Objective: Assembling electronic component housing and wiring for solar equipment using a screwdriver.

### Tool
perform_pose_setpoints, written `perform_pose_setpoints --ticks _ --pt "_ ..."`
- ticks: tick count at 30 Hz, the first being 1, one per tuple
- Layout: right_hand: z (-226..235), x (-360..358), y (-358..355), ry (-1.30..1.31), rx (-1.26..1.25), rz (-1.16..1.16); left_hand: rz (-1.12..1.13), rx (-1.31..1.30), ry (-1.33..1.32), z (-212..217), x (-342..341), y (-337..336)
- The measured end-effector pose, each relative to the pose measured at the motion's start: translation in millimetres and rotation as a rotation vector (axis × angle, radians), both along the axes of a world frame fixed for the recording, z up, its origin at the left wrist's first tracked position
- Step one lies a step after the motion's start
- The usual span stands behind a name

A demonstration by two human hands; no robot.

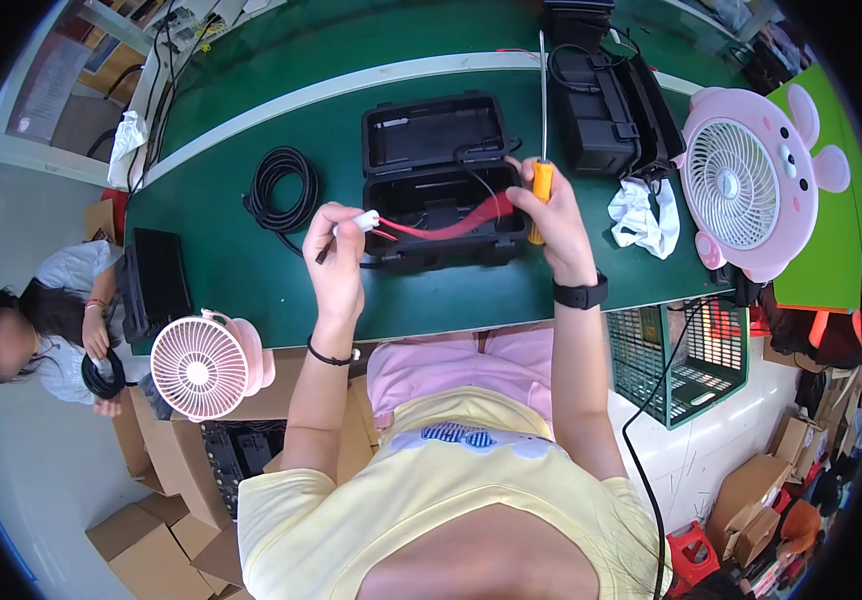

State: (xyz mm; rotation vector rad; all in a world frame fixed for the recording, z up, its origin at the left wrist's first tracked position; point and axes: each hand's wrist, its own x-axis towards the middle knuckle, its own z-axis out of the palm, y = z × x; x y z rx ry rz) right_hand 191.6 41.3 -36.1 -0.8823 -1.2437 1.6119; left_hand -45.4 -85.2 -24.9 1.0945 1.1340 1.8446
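Observation:
My left hand (339, 255) pinches a small white connector (366, 221) that has red wire leading out of it. In my right hand (561, 218) is a screwdriver (542, 180) with a yellow handle, its long shaft pointing away from me. A red wire (451, 228), smeared by motion, spans from the connector toward my right fingers; whether they grip its end I cannot tell. Below the wire, a black plastic case (441, 195) lies on the table with its lid (434, 135) swung back. Its inside is partly covered by the wire and my hands.
A coil of black cable (281, 187) lies left of the case on the green table (336, 115). To the right are another black case (606, 110), a crumpled white cloth (646, 215) and a pink fan (741, 185). A smaller fan (199, 368) and a seated person (61, 310) are at left.

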Motion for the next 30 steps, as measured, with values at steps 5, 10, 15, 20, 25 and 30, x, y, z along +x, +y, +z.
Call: perform_pose_setpoints --ticks 5,10,15,20,25,30 --pt "-12 8 -22 0.062 -0.032 -0.024 0.252 -0.136 0.886 28 22 13" --pt "-19 12 -29 0.108 0.005 -0.006 -0.119 -0.198 1.066 34 43 26" --pt "-19 17 -32 0.098 -0.003 0.016 -0.277 -0.251 1.140 35 69 24" --pt "-16 25 -31 0.034 -0.041 0.070 -0.386 -0.081 1.164 29 62 12" --pt "-12 30 -24 -0.194 0.107 0.023 -0.354 -0.160 1.498 26 68 7" --pt "9 21 -15 -0.182 0.021 -0.045 -0.264 -0.194 1.563 12 69 1"
